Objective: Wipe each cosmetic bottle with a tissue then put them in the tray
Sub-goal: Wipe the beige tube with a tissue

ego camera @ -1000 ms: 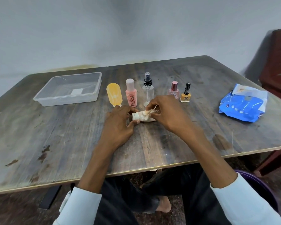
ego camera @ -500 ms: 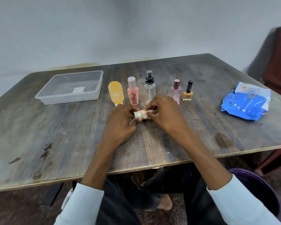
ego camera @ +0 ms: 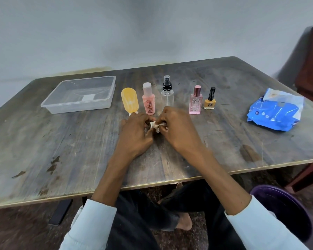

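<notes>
Inside clear tray [ego camera: 76, 105], white label [ego camera: 88, 97]

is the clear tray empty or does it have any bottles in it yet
Empty of bottles. Through the clear tray only a white label on its floor shows; five items stand or lie in a row on the table outside it.

Soft, even, rather dim light falls from overhead, so the worn grey-brown wooden table [ego camera: 61, 141] carries only faint shadows, darkest just beneath the two hands where they meet. The crinkled blue plastic wipes pack [ego camera: 275, 112], far right of the hands, shows small glints. The wide lens bows the table edges, and the corners smear into blur.
</notes>
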